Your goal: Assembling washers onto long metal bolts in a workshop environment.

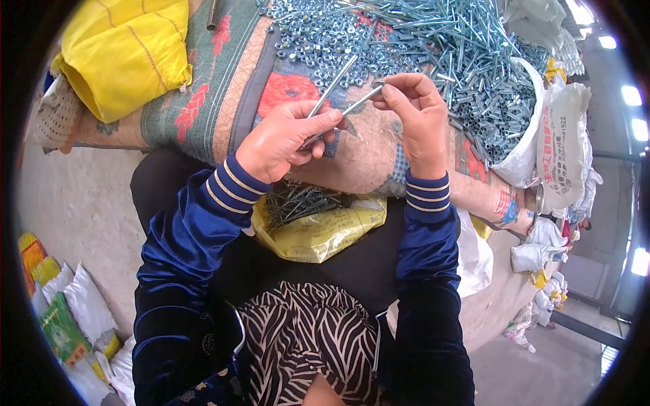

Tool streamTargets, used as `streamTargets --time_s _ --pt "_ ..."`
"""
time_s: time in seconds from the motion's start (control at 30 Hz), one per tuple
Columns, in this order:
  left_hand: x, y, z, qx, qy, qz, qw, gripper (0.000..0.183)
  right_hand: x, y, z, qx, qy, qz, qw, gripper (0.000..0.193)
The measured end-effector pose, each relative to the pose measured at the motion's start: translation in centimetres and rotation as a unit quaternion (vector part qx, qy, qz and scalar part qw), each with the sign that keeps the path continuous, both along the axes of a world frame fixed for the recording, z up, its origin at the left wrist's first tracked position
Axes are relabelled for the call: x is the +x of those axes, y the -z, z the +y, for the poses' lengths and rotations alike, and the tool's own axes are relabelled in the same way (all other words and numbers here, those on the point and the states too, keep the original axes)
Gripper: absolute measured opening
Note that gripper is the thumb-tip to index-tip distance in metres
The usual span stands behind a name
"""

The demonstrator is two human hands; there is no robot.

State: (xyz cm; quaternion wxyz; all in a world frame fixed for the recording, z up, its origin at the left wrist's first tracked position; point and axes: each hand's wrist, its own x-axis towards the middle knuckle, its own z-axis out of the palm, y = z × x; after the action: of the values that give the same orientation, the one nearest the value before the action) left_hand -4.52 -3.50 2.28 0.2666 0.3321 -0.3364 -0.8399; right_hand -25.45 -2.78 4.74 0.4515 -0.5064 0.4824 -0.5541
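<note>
My left hand (pixel 288 139) is closed around slender metal rods. One rod (pixel 336 82) points up and away from the fist, and a second rod (pixel 360 103) slants toward my right hand. My right hand (pixel 421 118) pinches thumb and forefinger at that second rod's far end; a small dark piece there is too small to name. Both hands are above the near edge of a patterned cloth-covered table (pixel 359 159). Beyond them lie a heap of nuts (pixel 315 44), a pile of long thin bolts (pixel 440 30) and a mound of short metal tubes (pixel 491 111).
In my lap sits a yellow plastic bag (pixel 325 237) with dark metal rods (pixel 298 203) inside. A yellow sack (pixel 128 57) rests at the table's far left. White sacks (pixel 562 142) stand along the right, and more bags (pixel 84 304) lie on the floor at left.
</note>
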Motion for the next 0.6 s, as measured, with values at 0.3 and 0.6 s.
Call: streamTargets --time_s 0.3,0.6 --pt "0.0 -0.3 -0.2 0.033 0.019 0.062 0.997 0.022 1.3 -0.1 0.2 -0.166 0.087 0.201 0.962 0.009" --pt "0.1 -0.3 -1.0 0.056 0.061 0.088 0.993 0.025 0.8 -1.1 0.1 -0.218 0.100 0.270 0.932 0.023"
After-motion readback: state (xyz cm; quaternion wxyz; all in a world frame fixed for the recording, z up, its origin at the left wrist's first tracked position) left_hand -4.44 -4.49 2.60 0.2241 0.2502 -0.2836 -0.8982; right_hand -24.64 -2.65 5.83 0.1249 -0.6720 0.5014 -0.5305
